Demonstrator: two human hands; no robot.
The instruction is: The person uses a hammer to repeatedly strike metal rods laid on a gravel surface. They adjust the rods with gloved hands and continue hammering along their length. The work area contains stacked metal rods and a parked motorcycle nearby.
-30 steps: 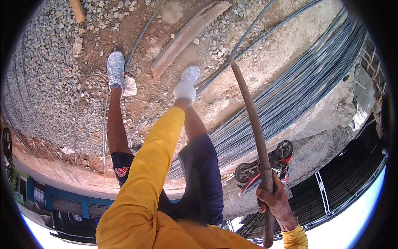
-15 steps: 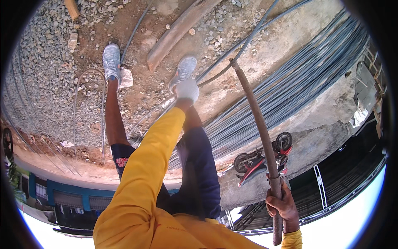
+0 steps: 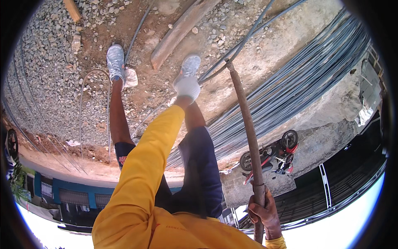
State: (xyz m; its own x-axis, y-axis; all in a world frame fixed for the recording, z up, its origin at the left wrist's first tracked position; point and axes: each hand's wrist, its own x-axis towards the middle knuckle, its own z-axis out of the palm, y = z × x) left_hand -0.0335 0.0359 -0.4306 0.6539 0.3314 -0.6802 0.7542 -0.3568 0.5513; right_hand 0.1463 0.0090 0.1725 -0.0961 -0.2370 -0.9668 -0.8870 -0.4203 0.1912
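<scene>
Gripping the rusty pipe (image 3: 248, 124) in my closed right hand (image 3: 263, 211), its far end hooked on a steel rod (image 3: 248, 37) lying on the ground, my gloved left hand (image 3: 187, 86) reaches down, its grip hidden, and the rod looks barely bent so far.

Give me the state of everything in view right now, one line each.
left hand: gloved in white, reaching down by the foot, on the thin steel rods.
right hand: bare, closed around the rusty pipe.
rusty pipe: held slanted, far end on a rod.
steel rod bundle: lying on the ground.
motorbike: parked.
</scene>
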